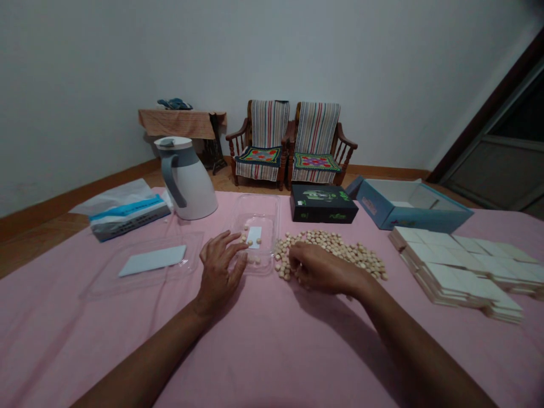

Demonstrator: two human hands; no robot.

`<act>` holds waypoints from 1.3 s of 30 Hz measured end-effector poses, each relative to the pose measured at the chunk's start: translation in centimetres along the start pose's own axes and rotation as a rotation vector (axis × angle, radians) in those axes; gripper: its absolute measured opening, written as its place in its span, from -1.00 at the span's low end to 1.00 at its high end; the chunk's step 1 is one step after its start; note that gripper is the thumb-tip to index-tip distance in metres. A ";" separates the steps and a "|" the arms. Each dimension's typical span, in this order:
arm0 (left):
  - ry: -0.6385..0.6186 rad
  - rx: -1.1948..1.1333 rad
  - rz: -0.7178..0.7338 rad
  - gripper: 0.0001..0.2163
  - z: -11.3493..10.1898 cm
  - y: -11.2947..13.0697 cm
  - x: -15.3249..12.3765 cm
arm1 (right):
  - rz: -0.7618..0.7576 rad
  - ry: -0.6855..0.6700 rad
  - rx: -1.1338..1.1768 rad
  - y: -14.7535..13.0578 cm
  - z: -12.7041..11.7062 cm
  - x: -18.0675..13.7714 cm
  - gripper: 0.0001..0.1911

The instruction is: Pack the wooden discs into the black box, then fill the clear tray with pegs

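Observation:
My left hand (222, 272) rests at the left edge of a clear plastic container (267, 267), its fingers apart and reaching over the rim. A small white card (254, 237) and several small round wooden pieces (250, 242) lie inside that container. To its right, a loose pile of the same wooden pieces (335, 246) spreads over the pink cloth. My right hand (317, 267) is at the pile's near left part, fingers curled down and pressed together. What its fingertips hold, if anything, is hidden behind the hand.
On the left are another clear container (106, 285) with a white card, a tissue pack (127, 215) and a white jug (193, 187). A black box (324, 204) stands behind the pile. Stacked wooden squares (459, 266) and an open blue box (416, 212) are on the right.

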State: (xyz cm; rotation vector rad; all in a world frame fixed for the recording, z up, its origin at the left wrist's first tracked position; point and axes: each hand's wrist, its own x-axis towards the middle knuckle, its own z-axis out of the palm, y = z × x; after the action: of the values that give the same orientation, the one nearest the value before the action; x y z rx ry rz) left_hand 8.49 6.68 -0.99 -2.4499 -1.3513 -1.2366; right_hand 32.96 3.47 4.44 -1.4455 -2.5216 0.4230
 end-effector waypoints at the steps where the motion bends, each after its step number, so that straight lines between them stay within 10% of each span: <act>1: 0.001 0.000 -0.001 -0.80 0.0 0.0 0.0 | 0.015 0.117 0.052 0.0 -0.5 0.1 -0.85; 7: -0.009 0.009 -0.010 -0.79 -0.1 0.1 0.0 | -0.015 0.526 0.418 -0.3 -1.2 0.9 -0.77; 17: -0.008 0.004 -0.002 -0.80 0.0 0.0 0.0 | 0.049 -0.041 -0.025 0.0 1.5 0.5 -0.87; 29: -0.008 0.004 -0.003 -0.79 0.0 -0.1 0.0 | 0.026 -0.056 -0.126 -0.4 3.9 0.5 -0.82; 39: -0.004 -0.005 -0.014 -0.80 -0.1 0.2 0.0 | 0.005 0.498 0.665 -0.1 -0.4 1.5 -0.77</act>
State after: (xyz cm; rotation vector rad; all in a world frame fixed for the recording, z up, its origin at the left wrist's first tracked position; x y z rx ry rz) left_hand 8.56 6.57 -0.84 -2.4516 -1.3698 -1.2409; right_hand 32.27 4.74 4.85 -1.1134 -1.7473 0.7109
